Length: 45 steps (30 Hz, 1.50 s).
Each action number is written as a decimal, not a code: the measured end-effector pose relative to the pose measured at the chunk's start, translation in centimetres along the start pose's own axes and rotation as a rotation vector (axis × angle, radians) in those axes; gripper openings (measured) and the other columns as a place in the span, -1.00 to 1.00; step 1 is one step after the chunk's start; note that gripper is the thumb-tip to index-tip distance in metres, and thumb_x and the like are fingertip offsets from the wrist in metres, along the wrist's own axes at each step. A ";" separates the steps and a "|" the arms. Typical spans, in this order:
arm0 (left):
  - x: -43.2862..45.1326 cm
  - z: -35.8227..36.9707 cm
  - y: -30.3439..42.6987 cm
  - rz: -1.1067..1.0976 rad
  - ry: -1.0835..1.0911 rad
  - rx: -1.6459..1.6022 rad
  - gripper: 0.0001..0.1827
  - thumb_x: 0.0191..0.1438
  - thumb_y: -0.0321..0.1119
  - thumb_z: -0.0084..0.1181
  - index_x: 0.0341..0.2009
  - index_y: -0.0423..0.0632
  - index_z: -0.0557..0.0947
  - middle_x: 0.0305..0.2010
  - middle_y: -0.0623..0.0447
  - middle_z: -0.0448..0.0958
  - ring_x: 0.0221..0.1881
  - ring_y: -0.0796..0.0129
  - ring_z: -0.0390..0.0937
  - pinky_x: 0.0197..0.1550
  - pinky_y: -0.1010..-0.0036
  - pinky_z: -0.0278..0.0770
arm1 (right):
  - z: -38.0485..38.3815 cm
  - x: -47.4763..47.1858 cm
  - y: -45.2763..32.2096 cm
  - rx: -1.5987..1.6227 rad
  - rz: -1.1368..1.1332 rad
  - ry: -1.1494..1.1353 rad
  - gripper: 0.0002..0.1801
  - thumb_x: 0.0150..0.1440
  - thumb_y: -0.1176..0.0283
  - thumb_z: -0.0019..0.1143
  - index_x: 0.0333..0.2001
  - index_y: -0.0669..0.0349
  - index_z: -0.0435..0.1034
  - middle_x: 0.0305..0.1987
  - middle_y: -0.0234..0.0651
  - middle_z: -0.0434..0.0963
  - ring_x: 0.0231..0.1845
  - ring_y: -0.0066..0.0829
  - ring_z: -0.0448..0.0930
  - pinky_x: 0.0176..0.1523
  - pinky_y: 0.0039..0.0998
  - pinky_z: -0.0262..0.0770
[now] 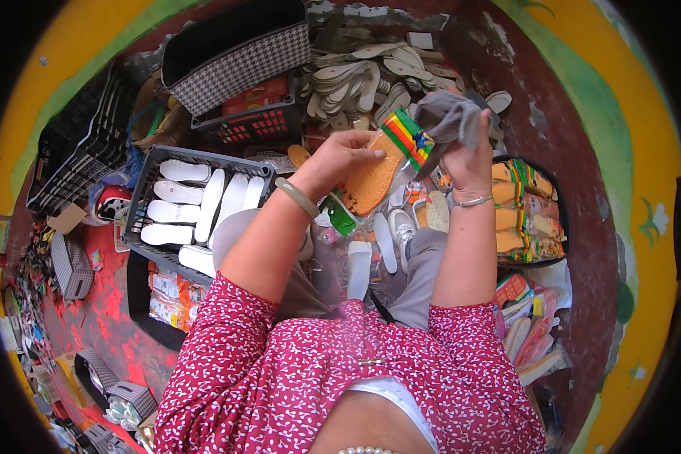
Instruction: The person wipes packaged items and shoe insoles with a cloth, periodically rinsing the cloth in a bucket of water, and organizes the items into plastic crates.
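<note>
My left hand [353, 148] grips an orange insole [373, 173] in a clear plastic package, thumb across its front. The package's upper end is a green, red and yellow striped header [408, 138]; a green end [340, 215] shows at the bottom. In my right hand [472, 153] is a crumpled grey cloth [451, 116], raised just right of the header. Whether the cloth touches the package, I cannot tell. Below my hands, a pale insole [384, 243] and a white insole [359, 269] lie between my legs, near my shoe [402, 227].
At left, a dark plastic crate [198, 153] holds white insoles. Loose insoles [369, 74] are heaped ahead, beside a houndstooth bin [244, 62] resting on a black crate [255, 126]. A black-rimmed container [564, 227] of packaged orange insoles stands at right, with more packages [530, 332] nearer me.
</note>
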<state>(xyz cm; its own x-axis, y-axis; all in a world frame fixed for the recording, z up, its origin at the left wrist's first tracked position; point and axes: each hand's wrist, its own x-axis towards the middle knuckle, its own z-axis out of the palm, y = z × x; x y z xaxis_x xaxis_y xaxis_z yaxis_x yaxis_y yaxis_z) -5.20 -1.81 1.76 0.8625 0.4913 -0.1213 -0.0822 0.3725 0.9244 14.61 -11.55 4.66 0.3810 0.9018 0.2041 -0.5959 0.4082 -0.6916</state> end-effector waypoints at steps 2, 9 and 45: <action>0.0 0.6 0.0 0.002 -0.022 0.130 -0.69 0.01 -0.41 0.12 -0.14 -0.28 0.53 -0.25 0.07 0.53 -0.27 0.51 0.47 -0.16 0.60 0.42 | 0.2 -0.8 1.1 -0.273 0.100 -0.042 -0.49 0.13 0.17 0.00 0.05 0.28 0.26 -0.04 -0.33 0.41 0.00 -0.53 0.39 0.11 -0.49 0.26; 1.0 -0.2 -1.7 0.094 -0.123 0.203 -0.69 0.02 -0.44 0.10 -0.11 -0.27 0.50 -0.24 0.08 0.53 -0.22 0.54 0.44 -0.12 0.59 0.39 | 0.7 -0.5 4.1 -0.606 0.042 0.077 -0.72 -0.08 0.60 0.22 -0.22 0.32 0.42 -0.35 -0.50 0.51 -0.34 -0.73 0.44 -0.18 -0.65 0.40; 0.4 0.4 -1.1 -0.036 -0.057 -0.147 -0.65 0.06 -0.38 0.06 -0.06 -0.24 0.44 -0.16 0.03 0.50 -0.18 0.46 0.48 -0.10 0.54 0.43 | -0.7 0.5 7.1 -0.664 -0.345 0.391 -0.83 0.09 0.46 0.05 -0.25 0.33 0.38 -0.32 -0.43 0.49 -0.33 -0.66 0.43 -0.20 -0.61 0.35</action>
<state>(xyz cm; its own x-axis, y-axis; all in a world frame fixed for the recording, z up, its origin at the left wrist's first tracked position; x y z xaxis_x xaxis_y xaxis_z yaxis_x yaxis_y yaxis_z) -4.54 -2.32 0.85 0.8926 0.4321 -0.1286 -0.1196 0.5019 0.8566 11.03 -8.32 -0.61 0.7559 0.5775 0.3085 0.0914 0.3735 -0.9231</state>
